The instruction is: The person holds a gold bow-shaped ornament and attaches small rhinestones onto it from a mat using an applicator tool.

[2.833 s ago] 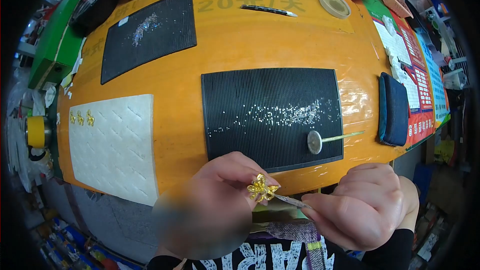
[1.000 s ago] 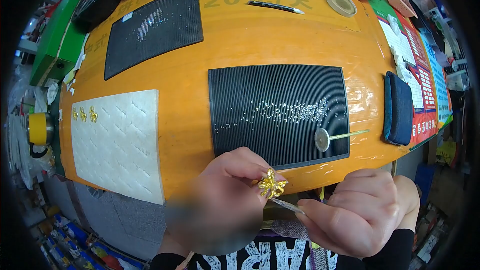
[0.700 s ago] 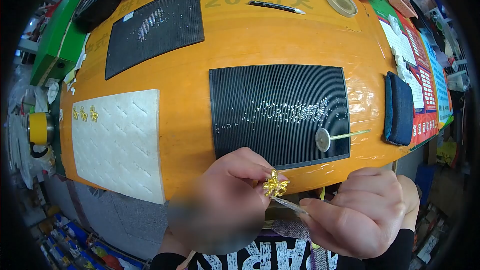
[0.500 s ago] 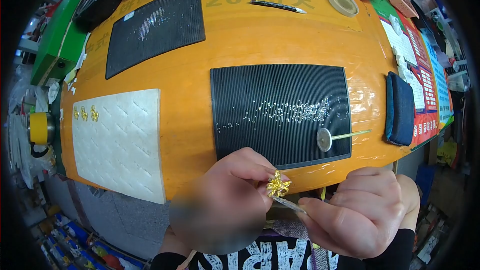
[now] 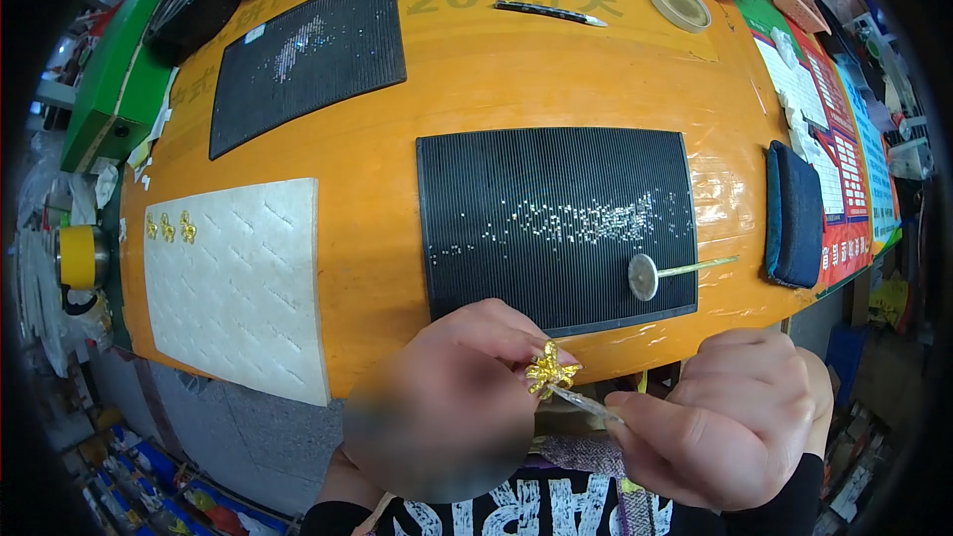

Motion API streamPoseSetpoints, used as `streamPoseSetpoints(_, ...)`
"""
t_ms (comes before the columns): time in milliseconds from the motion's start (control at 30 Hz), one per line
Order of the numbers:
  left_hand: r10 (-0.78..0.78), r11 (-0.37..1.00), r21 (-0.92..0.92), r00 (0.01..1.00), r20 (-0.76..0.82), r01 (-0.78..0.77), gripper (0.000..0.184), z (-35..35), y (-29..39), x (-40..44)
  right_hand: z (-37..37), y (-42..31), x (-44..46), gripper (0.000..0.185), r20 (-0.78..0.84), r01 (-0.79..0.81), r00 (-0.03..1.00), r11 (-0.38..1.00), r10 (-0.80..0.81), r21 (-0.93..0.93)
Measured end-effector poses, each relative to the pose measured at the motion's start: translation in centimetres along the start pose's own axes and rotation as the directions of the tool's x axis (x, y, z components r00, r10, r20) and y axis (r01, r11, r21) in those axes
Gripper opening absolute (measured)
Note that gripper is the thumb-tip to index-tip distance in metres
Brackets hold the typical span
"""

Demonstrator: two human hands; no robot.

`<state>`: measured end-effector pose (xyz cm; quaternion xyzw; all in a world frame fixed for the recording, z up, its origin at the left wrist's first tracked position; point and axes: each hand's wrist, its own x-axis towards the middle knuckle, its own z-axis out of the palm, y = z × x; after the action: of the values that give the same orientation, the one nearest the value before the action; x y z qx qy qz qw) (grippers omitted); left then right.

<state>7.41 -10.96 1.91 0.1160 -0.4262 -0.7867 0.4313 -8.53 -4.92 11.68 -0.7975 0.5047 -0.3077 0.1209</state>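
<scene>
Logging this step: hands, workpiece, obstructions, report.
Left hand holding gold flower-shaped piece. Right hand gripping slim pointed tool, tip at the piece. Nothing seen between tool and piece; left palm blurred.

Your flower (image 5: pixel 551 369) looked metallic and glossy at lower centre, your central mat (image 5: pixel 556 169) ribbed, your orange tabletop (image 5: pixel 536 79) plasticky and shiny

A hand can pass over the tabletop (image 5: pixel 367 238) between the white pad (image 5: pixel 238 318) and near mat (image 5: pixel 546 159). The left hand (image 5: pixel 452 392) blocks part of the mat's near edge; the disc (image 5: pixel 643 278) and stick (image 5: pixel 700 266) obstruct its right.
</scene>
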Motion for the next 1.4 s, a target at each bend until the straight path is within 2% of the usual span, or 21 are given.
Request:
streamPoseSetpoints(200,-0.015,1.000,0.025,0.999,0.034,0.014,0.014,-0.2,0.1,0.0,0.0,0.1,0.0,0.014,-0.042,0.020,0.999,1.000,-0.020,-0.006)
streamPoseSetpoints(300,-0.010,1.000,0.008,1.000,0.027,0.010,0.014,-0.2,0.0,0.0,-0.2,-0.1,0.2,0.015,0.018,-0.030,0.999,0.999,0.030,-0.024)
streamPoseSetpoints(467,-0.003,1.000,-0.006,1.000,0.015,0.004,0.013,-0.1,0.1,0.1,0.1,-0.2,-0.1,0.015,-0.070,-0.052,0.996,0.998,0.050,-0.030)
streamPoseSetpoints(700,-0.037,0.999,-0.019,0.999,0.011,0.038,0.013,-0.1,0.3,0.0,0.2,-0.3,0.2,0.016,-0.097,-0.085,0.992,0.996,0.081,-0.042)
streamPoseSetpoints(900,-0.028,0.999,-0.036,0.999,0.030,0.029,0.012,-0.2,0.2,0.0,0.1,-0.3,0.4,0.015,-0.046,-0.089,0.995,0.995,0.087,-0.044)
streamPoseSetpoints(967,-0.032,0.999,-0.029,0.999,0.035,0.033,0.012,-0.3,0.2,-0.1,0.4,-0.3,0.2,0.015,-0.097,-0.080,0.992,0.996,0.075,-0.049)
streamPoseSetpoints(1100,-0.024,0.999,-0.023,0.999,0.036,0.024,0.012,-0.3,0.1,-0.1,-0.1,-0.6,0.1,0.017,-0.092,-0.091,0.992,0.995,0.086,-0.048)
streamPoseSetpoints(1167,-0.033,0.999,0.009,0.999,0.027,0.033,0.013,-0.2,0.3,-0.1,-0.7,-0.9,0.0,0.013,0.005,-0.187,0.982,0.980,0.188,-0.074)
streamPoseSetpoints(1233,-0.020,0.999,0.027,0.999,0.031,0.019,0.014,-0.2,0.5,0.0,-2.1,0.1,0.1,0.013,0.028,-0.226,0.973,0.967,0.231,-0.121)
streamPoseSetpoints(1267,-0.062,0.993,0.107,0.998,0.031,0.058,0.011,-0.2,0.7,-0.1,-3.1,0.7,0.1,0.014,0.046,-0.261,0.961,0.951,0.272,-0.166)
streamPoseSetpoints(1300,-0.098,0.978,0.186,0.995,0.028,0.092,0.010,-0.1,0.7,-0.1,-3.0,1.9,-0.6,0.017,-0.071,-0.322,0.946,0.937,0.315,-0.134)
streamPoseSetpoints(1333,-0.060,0.981,0.184,0.998,0.006,0.058,0.010,0.2,0.5,0.0,-2.3,3.1,-1.0,0.016,-0.235,-0.441,0.877,0.896,0.418,-0.052)
streamPoseSetpoints(1367,-0.012,0.991,0.135,1.000,-0.010,0.013,0.010,0.2,0.1,-0.1,-2.2,4.2,-1.2,0.018,-0.267,-0.594,0.751,0.794,0.604,0.128)
streamPoseSetpoints(1400,-0.024,0.992,0.127,1.000,-0.005,0.024,0.010,0.1,0.1,-0.2,-2.2,6.0,-1.8,0.024,-0.301,-0.599,0.732,0.788,0.612,0.146)
